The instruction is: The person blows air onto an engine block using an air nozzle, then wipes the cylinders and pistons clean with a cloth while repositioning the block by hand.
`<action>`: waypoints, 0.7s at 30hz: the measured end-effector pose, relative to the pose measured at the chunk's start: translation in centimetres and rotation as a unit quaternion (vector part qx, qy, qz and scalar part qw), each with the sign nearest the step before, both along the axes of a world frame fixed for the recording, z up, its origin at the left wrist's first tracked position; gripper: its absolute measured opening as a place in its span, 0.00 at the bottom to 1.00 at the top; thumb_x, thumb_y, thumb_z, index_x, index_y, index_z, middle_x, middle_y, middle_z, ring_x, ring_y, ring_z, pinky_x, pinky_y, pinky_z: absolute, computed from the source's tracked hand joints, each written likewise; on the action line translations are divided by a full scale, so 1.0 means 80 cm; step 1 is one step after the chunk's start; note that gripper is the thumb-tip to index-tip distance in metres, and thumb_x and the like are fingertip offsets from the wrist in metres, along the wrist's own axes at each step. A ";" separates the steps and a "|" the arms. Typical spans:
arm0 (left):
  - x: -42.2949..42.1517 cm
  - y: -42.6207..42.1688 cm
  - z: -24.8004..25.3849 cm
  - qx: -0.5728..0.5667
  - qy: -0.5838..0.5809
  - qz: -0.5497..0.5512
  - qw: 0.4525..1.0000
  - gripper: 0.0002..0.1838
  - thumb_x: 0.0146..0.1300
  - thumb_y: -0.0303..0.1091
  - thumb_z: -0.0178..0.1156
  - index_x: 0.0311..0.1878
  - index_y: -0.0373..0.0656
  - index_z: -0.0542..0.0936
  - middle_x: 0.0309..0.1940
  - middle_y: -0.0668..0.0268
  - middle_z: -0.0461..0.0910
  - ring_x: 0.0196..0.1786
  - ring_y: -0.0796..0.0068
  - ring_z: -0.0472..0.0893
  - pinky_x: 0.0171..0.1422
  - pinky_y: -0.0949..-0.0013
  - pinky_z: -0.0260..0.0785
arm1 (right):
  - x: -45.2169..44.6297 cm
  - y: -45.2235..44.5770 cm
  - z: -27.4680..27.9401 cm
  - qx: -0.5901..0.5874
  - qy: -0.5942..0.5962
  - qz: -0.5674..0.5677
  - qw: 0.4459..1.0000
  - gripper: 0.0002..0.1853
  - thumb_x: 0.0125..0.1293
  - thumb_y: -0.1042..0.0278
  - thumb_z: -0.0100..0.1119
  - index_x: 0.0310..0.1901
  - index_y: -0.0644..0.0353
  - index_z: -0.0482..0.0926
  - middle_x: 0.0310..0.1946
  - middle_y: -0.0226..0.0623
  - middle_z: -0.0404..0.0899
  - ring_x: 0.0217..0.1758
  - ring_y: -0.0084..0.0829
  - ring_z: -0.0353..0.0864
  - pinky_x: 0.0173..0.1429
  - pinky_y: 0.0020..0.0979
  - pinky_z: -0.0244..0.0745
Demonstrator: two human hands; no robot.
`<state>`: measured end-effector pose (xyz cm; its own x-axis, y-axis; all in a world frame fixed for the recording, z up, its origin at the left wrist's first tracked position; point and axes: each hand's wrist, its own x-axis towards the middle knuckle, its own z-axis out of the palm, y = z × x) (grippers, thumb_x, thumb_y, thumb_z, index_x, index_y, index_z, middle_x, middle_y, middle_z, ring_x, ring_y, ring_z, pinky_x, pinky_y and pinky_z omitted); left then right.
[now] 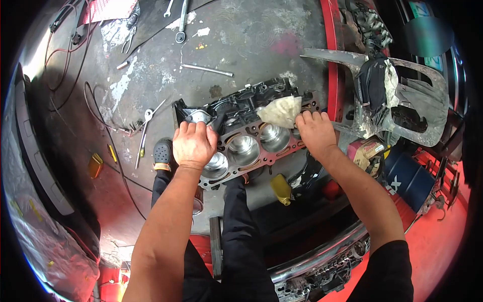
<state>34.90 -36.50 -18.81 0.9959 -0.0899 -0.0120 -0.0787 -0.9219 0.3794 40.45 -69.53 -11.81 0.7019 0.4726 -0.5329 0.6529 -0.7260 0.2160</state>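
Observation:
An engine block with open, shiny cylinder bores lies across the middle of the view. My left hand rests over its left end, fingers curled over the far edge beside a round metal part. At the right end my right hand has its fingers bent over the block's top edge. A pale crumpled cloth lies on the block just left of my right fingers. The undersides of both hands are hidden.
Ratchets, a metal bar, pliers and cables lie on the stained floor. A yellow bottle is near the block. At right stand a worn plastic chair and a blue drum.

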 end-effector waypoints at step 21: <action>-0.004 0.002 0.002 0.010 0.003 -0.010 1.000 0.08 0.63 0.35 0.59 0.30 0.43 0.78 0.27 0.60 0.78 0.35 0.54 0.78 0.41 0.53 0.71 | 0.003 -0.021 0.013 0.027 -0.007 0.206 0.978 0.13 0.64 0.65 0.59 0.48 0.55 0.86 0.47 0.32 0.76 0.47 0.32 0.75 0.49 0.37 0.69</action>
<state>34.55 -36.34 -18.66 0.9939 -0.1089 -0.0192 -0.0947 -0.9277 0.3611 40.70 -71.19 -10.76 0.4525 0.7445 -0.4909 0.8899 -0.4121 0.1954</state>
